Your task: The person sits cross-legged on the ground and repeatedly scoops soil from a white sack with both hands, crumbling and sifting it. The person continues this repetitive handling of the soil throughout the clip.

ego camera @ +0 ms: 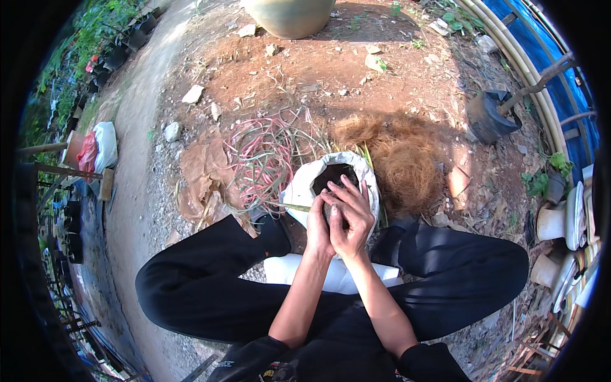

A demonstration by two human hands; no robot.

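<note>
Both my hands meet over the mouth of a white sack (298, 193), which stands open between my feet with dark soil (329, 176) inside. My left hand (317, 227) and my right hand (352, 215) are cupped around a dark clump of soil (329, 212), mostly hidden by the fingers. A thin green leaf or stem (296, 207) sticks out to the left from between the hands. Left of the sack lies a tangle of pink and green strips (260, 160). To its right is a heap of brown fibre (405, 162).
A large round pot (291, 16) stands ahead on bare earth. Brown dry sheets (205, 167) lie left of the tangle. At right are a black planter (491, 117) holding a woody stem and several stacked pots (551, 222). A concrete path (129, 143) runs along the left.
</note>
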